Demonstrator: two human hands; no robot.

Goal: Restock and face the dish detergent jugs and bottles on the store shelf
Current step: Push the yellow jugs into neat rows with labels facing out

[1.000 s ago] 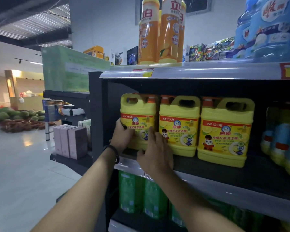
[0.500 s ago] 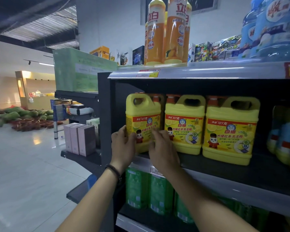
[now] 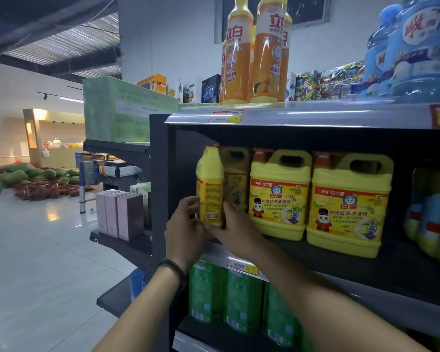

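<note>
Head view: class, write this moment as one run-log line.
leftmost yellow jug: side label out | left grip: holds lower part | right grip: holds lower part

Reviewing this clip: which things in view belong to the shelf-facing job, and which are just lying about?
Part of the job: side-on yellow jug, held by left hand and right hand; faced yellow jugs beside it; orange bottles above.

Just lying about: pink boxes, green carton, watermelons, toy boxes.
</note>
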